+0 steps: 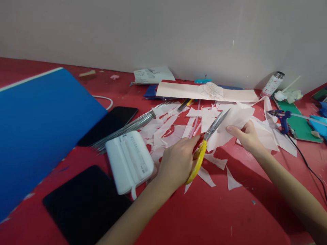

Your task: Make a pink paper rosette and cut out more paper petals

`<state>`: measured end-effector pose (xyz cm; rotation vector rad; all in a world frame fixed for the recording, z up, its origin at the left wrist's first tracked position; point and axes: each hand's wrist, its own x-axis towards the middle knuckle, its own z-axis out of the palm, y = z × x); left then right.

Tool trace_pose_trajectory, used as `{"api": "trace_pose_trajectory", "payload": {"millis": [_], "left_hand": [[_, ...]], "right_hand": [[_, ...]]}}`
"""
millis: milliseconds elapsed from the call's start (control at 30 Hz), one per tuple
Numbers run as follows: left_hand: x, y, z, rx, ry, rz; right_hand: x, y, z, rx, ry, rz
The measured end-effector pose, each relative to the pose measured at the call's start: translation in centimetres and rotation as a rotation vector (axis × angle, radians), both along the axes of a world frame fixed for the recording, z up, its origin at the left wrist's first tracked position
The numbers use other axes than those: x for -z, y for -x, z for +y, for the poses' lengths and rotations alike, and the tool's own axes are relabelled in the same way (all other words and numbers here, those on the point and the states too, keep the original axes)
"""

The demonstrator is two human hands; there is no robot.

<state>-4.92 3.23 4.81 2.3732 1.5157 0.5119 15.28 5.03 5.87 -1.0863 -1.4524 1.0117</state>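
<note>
Left forearm (135, 211), scissors (204, 144) in hand (176, 160)

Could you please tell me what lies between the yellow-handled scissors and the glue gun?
In the head view, from the scissors toward the glue gun come the white sheet held in the right hand, then loose white pieces.

Yellow-handled scissors (203, 147) slant, steel blades at the edge of a pale sheet (237, 117).
</note>
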Motion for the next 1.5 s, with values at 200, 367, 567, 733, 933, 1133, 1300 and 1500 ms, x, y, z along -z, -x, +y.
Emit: {"api": "trace_pose_trajectory", "payload": {"millis": [200, 367, 567, 733, 933, 1133, 1300, 1500], "left_hand": [[0.15, -0.01, 0.05, 0.002, -0.005, -0.034], [0.36, 0.11, 0.13, -0.013, -0.004, -0.029], [0.17, 0.08, 0.06, -0.016, 0.024, -0.011], [-0.03, 0.0, -0.01, -0.021, 0.028, -0.001], [0.22, -0.02, 0.08, -0.016, 0.042, -0.01], [0.21, -0.03, -0.02, -0.002, 0.041, -0.028], [0.17, -0.01, 0.02, -0.002, 0.038, -0.03], [0.19, 0.02, 0.01, 0.006, 0.012, -0.044]], "right_hand": [[-0.29, 0.04, -0.05, 0.013, -0.024, -0.03], [-0.06, -0.32, 0.07, 0.054, -0.024, -0.06], [-0.15, -0.6, 0.03, 0.079, -0.037, -0.134], [-0.48, -0.61, -0.15, 0.058, -0.043, -0.196], [-0.36, -0.53, -0.2, 0.106, -0.041, -0.265], [-0.51, -0.48, -0.25, 0.096, -0.027, -0.27], [-0.66, -0.36, -0.26, 0.09, -0.034, -0.283], [-0.74, -0.3, -0.26, 0.084, -0.033, -0.265]]}}
